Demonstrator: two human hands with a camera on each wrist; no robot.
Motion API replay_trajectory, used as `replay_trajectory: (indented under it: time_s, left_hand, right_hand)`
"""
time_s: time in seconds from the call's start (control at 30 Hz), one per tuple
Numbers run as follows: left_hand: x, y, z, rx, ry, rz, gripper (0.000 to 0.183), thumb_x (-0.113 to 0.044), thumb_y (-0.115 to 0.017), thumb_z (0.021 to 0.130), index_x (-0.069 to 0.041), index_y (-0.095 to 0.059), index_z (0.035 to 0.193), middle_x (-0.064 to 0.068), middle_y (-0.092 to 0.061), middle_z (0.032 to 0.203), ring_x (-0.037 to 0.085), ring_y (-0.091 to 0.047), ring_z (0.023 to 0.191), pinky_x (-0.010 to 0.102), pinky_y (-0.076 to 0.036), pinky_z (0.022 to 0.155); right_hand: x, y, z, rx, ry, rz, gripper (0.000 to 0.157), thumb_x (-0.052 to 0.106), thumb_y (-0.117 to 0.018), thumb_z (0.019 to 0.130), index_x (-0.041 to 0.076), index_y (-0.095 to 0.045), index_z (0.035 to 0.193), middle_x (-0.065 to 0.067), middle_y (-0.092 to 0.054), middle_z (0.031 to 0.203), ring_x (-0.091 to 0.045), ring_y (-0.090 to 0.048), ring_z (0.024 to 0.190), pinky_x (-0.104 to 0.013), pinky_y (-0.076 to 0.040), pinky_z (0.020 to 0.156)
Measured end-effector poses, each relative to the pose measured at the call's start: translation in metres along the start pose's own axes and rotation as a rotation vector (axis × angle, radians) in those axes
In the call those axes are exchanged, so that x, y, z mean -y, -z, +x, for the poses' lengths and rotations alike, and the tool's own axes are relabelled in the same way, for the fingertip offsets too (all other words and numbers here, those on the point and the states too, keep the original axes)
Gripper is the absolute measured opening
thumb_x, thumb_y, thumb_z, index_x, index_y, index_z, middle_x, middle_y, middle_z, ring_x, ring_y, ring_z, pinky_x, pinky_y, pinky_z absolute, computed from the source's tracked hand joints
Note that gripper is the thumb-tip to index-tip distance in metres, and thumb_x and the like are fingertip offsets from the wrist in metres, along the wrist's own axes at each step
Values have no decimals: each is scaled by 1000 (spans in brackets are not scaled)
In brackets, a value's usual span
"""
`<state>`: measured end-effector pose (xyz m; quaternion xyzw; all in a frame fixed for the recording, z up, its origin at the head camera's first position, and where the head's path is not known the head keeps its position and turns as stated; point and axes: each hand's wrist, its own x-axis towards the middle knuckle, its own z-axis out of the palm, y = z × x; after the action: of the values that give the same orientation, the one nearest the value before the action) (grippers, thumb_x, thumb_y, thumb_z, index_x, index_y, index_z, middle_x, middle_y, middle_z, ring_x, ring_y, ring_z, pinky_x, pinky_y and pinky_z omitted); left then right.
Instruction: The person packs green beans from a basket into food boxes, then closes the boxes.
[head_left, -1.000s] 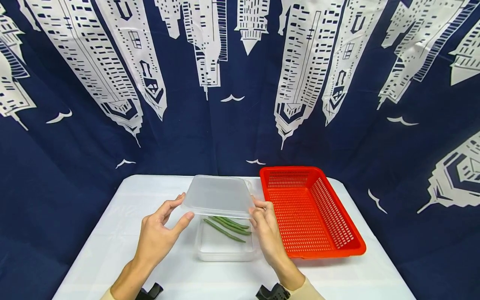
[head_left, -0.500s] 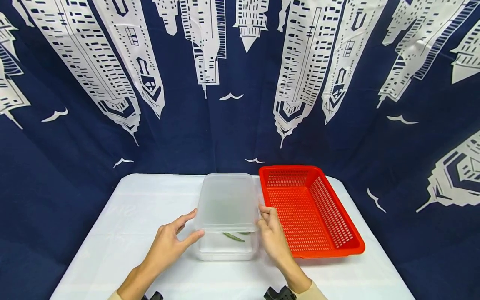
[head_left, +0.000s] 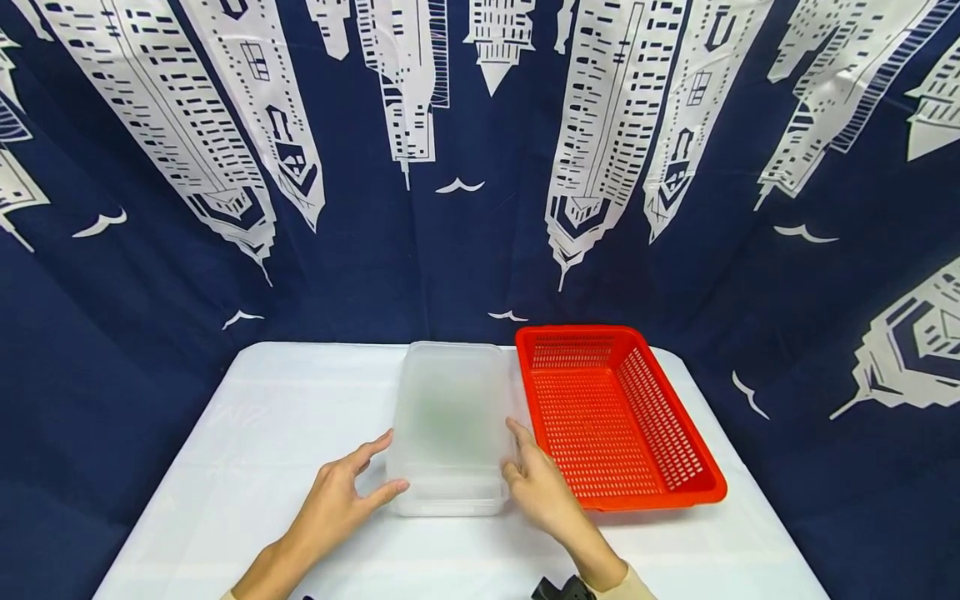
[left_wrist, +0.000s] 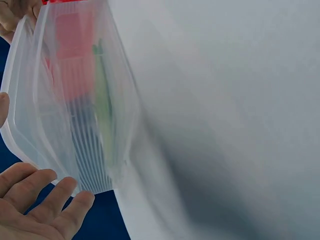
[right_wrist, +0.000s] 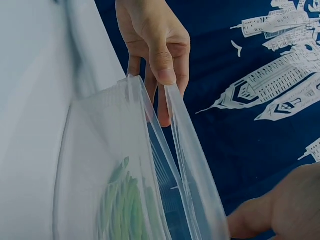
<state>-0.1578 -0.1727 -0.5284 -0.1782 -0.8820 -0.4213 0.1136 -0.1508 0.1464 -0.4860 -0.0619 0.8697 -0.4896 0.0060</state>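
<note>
A frosted, see-through lid (head_left: 450,400) lies over a clear plastic food container (head_left: 450,507) at the middle of the table. In the right wrist view its edge stands apart from the container's rim, leaving a narrow wedge. Green beans (right_wrist: 122,210) show blurred through the container wall; from above the lid hides them. My right hand (head_left: 543,492) holds the lid's right edge with its fingers and thumb. At the lid's left side is my left hand (head_left: 337,500), fingers extended and spread, its thumb touching the near left corner.
A red perforated basket (head_left: 615,417) stands just right of the container, close beside my right hand. White cloth covers the table (head_left: 247,450). Behind it hangs a dark blue curtain (head_left: 360,275) printed with white buildings.
The lid has come down from a tilted position above the container and moved nearer to me, covering the green beans from above. Both hands have moved down with it.
</note>
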Motion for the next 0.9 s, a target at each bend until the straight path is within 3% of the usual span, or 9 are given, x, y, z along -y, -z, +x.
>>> replay_trajectory:
  time_s: [0.13,0.27,0.5,0.9]
  left_hand:
    - [2,-1,-3,13,-7,4,73,-38,-98,97,-3,-72,157,11,-74,162,39,-75,144,51,-66,111]
    - [3,-3,-7,17,-14,18,73,-34,-98,98,-2,-71,157,12,-73,163,40,-75,143,51,-66,109]
    - [4,-4,-9,-18,-59,32,70,-31,-97,99,0,-71,156,12,-74,162,39,-76,142,47,-69,105]
    - [7,-4,-19,5,-27,14,75,-32,-97,98,-4,-68,161,7,-76,159,33,-80,138,43,-70,103]
  right_hand:
    - [-1,0,-2,77,-7,-27,73,1,-65,112,-13,-33,177,-38,-33,184,-56,-38,172,-75,-28,139]
    - [0,2,-2,130,2,-45,77,-1,-67,111,-15,-29,177,-41,-26,185,-58,-24,176,-75,-20,140]
    - [1,3,1,132,28,-122,76,-1,-70,109,-18,-35,174,-39,-32,184,-56,-29,175,-71,-22,142]
    - [1,3,-5,175,11,-177,86,14,-83,107,-14,-38,174,-42,-34,182,-56,-35,173,-71,-29,140]
